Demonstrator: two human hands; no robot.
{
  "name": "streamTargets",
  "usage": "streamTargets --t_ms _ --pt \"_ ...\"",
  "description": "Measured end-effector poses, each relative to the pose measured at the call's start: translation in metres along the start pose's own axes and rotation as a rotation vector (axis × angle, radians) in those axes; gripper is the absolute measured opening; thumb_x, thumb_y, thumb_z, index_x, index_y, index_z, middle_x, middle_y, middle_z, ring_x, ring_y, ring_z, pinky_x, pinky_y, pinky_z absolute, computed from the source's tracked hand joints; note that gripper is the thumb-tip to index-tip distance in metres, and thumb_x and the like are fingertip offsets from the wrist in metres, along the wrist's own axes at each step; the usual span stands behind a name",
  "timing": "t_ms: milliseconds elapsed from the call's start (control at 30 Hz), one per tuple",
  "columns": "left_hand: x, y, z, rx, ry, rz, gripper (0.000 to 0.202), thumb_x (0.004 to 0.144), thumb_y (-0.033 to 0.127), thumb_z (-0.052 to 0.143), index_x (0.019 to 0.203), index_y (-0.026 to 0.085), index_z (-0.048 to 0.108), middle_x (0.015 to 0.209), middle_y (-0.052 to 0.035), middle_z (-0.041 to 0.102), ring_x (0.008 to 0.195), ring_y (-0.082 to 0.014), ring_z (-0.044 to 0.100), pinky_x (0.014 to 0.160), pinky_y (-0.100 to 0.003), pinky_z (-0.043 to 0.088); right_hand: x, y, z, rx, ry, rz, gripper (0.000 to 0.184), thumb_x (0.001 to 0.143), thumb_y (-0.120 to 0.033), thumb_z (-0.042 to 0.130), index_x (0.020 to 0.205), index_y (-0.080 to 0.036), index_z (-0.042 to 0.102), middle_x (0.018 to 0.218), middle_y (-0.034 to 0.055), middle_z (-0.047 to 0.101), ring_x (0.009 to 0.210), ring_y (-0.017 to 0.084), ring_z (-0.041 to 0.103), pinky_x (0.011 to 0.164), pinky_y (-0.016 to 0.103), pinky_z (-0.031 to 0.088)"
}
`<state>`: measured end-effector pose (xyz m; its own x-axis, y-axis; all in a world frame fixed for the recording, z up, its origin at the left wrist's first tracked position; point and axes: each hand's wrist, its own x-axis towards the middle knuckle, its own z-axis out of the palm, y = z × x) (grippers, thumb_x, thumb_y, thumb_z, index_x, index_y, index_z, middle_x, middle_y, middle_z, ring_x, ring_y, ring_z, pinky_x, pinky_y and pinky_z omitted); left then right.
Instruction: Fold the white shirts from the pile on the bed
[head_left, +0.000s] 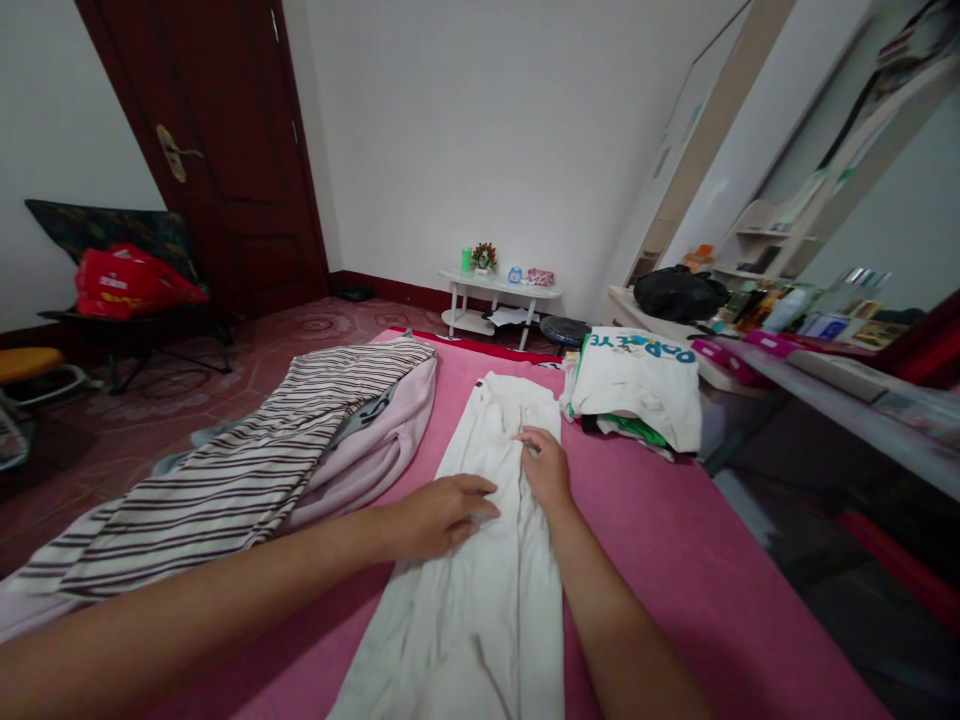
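White trousers (pixel 480 600) lie lengthwise on the pink bed cover (pixel 645 520), waistband at the far end, with creases running along them. My left hand (pixel 442 515) rests on their left side, fingers stretched out and apart. Farther up, my right hand (pixel 546 465) lies along the right edge near the waistband, its fingers extended over the cloth. Neither hand grips the fabric visibly. To the left lie striped trousers (pixel 247 460) on top of a pale pink garment (pixel 390 430). A stack topped by a white printed shirt (pixel 637 385) sits at the right.
A low white table (pixel 499 285) with small ornaments stands by the far wall. On the right, a dressing table carries a black bag (pixel 679 293) and several bottles. A chair at the left holds a red bag (pixel 135 283), near a dark red door (pixel 217 150).
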<state>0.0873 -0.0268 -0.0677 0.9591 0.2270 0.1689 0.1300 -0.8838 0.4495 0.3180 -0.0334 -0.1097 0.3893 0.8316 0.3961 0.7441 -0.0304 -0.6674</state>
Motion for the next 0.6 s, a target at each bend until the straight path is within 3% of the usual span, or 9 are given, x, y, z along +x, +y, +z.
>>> streamTargets --t_ms 133,300,433,600 --pt "-0.025 -0.006 -0.014 -0.039 -0.029 0.016 0.05 0.081 0.0 0.042 0.125 0.019 0.058 0.137 -0.0114 0.051 0.126 -0.02 0.049 0.106 -0.031 0.039 -0.003 0.006 -0.002 -0.048 -0.127 -0.053 0.044 0.076 -0.009 0.038 0.105 -0.02 0.068 0.127 0.0035 0.06 0.123 0.016 0.049 0.108 0.035 0.035" --pt "-0.066 -0.004 -0.024 0.072 -0.043 -0.014 0.07 0.073 -0.006 0.044 0.136 0.026 0.047 0.144 -0.0088 0.043 0.128 -0.0215 0.046 0.105 -0.033 0.041 -0.035 0.007 -0.028 -0.06 -0.349 -0.206 0.062 0.077 -0.008 0.036 0.138 -0.015 0.045 0.145 0.0072 0.042 0.135 0.014 0.036 0.115 0.037 0.026" --pt "-0.088 0.014 -0.035 0.139 -0.113 0.067 0.08 0.071 -0.007 0.047 0.142 0.03 0.038 0.148 -0.0088 0.038 0.13 -0.0249 0.044 0.105 -0.036 0.04 -0.072 -0.007 -0.06 -0.081 -0.44 -0.286 0.067 0.075 -0.006 0.036 0.14 -0.02 0.043 0.15 0.0048 0.034 0.137 0.016 0.032 0.115 0.04 0.027" --pt "-0.098 0.028 -0.044 0.166 -0.147 0.186 0.077 0.074 0.0 0.054 0.141 0.034 0.038 0.153 -0.0082 0.03 0.137 -0.0295 0.034 0.11 -0.045 0.033 -0.113 -0.031 -0.1 -0.132 -0.624 -0.563 0.078 0.068 0.001 0.036 0.139 -0.03 0.045 0.155 -0.001 0.023 0.141 0.018 0.024 0.114 0.044 0.03"
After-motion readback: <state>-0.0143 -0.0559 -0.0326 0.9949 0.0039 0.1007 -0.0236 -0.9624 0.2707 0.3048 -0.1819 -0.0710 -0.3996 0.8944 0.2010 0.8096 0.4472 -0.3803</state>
